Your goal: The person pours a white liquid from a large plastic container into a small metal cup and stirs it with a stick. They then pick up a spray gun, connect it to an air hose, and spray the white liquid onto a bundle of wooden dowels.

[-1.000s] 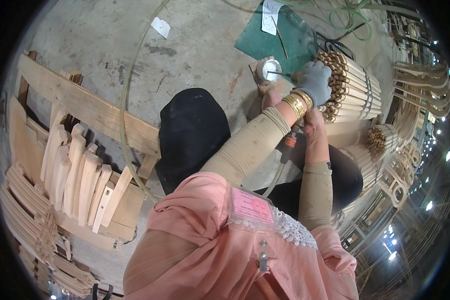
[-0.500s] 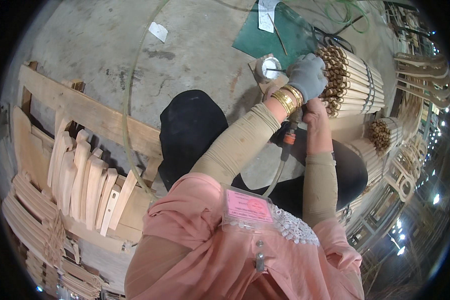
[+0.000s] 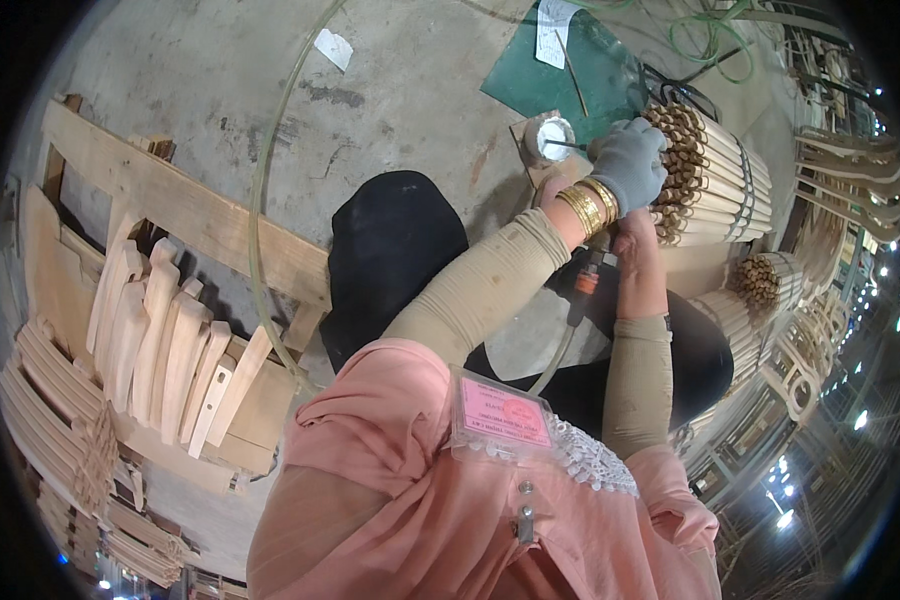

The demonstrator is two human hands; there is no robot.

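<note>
My left hand (image 3: 632,165), in a grey glove, is closed beside the ends of a strapped bundle of pale wooden sticks (image 3: 725,180); what its fingers hold is hidden. Just below it, my bare right hand (image 3: 633,232) is wrapped at the dark body of a hose-fed air tool, mostly covered by my wrists. An orange coupling (image 3: 586,282) joins that tool to its hose. Left of the glove stands a small pot of white paste (image 3: 550,138), with a thin stick (image 3: 570,145) leaning out of it toward the glove.
A green sheet (image 3: 530,70) with a paper and thin rod lies ahead. A clear hose (image 3: 260,180) curves across the floor at left. There, a wooden pallet (image 3: 190,200) holds several shaped wooden parts (image 3: 160,340). More stick bundles (image 3: 770,278) and curved parts (image 3: 850,170) stand at right.
The view has shifted slightly. Both hands stay close together at the stick bundle, with the gloved hand a little changed in pose. The pot and bundle have not visibly moved.
</note>
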